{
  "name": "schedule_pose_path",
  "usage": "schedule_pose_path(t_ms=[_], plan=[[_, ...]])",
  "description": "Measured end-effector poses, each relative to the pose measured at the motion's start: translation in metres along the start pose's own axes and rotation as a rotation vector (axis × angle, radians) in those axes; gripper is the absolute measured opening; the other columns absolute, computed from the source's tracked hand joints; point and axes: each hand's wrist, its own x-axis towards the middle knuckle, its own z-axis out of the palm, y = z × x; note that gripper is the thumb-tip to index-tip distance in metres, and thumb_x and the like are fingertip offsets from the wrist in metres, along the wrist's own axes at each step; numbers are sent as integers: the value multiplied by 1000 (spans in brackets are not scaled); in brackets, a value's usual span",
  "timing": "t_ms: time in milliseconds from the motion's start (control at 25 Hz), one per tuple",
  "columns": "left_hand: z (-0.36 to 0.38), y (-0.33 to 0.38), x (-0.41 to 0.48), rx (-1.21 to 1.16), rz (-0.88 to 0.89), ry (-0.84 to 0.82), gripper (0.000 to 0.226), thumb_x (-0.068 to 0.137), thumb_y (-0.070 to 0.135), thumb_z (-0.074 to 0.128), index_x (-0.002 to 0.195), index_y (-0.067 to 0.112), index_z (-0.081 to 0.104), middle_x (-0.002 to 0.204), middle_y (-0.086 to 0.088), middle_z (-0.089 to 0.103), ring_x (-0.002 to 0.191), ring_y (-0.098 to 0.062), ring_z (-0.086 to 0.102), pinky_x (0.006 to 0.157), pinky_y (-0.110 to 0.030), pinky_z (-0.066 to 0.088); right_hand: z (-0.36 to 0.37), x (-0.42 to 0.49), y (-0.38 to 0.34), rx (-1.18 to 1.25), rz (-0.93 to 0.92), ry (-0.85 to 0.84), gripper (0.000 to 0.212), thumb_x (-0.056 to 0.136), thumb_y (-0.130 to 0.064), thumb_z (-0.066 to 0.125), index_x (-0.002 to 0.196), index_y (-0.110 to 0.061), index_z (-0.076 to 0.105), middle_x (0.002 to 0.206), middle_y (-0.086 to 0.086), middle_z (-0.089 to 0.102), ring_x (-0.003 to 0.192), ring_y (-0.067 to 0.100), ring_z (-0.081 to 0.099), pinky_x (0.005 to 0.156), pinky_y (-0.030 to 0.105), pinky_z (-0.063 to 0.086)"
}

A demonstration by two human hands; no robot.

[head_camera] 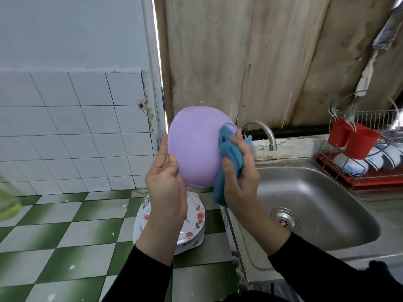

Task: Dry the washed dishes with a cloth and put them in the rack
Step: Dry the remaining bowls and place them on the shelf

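Clutching crumpled cloth (232,152), right hand (242,179) presses a smooth, round, perhaps plastic bowl (194,147).

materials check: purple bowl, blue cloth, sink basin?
Purple bowl: probably plastic or melamine; uniform matte lilac with only a soft sheen.
Blue cloth: soft woven or microfibre fabric; it bunches and folds in the right hand.
Sink basin: stainless steel, brushed finish; grey metallic reflections, metal drain strainer.

Soft even daylight; bright strip at wall gap (157,62). Mild sheen on sink (316,192). Wide-angle bending toward edges, rack (375,179) warped; green object (8,203) far left blurred.
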Motion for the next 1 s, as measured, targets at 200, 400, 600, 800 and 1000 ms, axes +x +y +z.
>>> schedule_pose_path(t_ms=[200,400,600,800,1000], plan=[[-1,0,-2,-47,-86,-5,41,102,1,33,107,28,64,136,0,58,114,-15,62,100,-41,49,7,-27,28,-163,-380,-20,32,99,-36,46,130,-36,38,157,-8,23,142,40,23,115,56,19],[-10,6,4,-245,-140,45,50,98,-10,25,104,18,66,110,1,71,96,-16,70,81,-38,57,6,20,-4,631,651,373,53,81,-44,56,132,-29,50,127,8,58,110,23,59,99,48,47],[-23,14,3,-16,-33,-31,66,94,-15,29,82,26,80,103,3,73,102,-20,66,88,-33,56,-22,78,-11,550,745,108,24,82,-27,61,100,-12,64,89,5,67,82,20,60,80,35,44],[-16,23,-15,179,171,-177,43,85,-2,50,102,34,68,114,10,69,117,-14,59,102,-30,47,-31,100,-41,324,521,-109,19,79,-27,54,94,-23,65,87,-3,66,82,14,59,79,31,44],[5,14,-30,342,151,-167,43,91,-11,49,104,25,70,113,14,67,96,9,61,78,-6,46,-16,80,-65,-230,139,-350,30,83,-26,56,112,-27,63,101,-17,67,93,-1,61,84,18,46]])
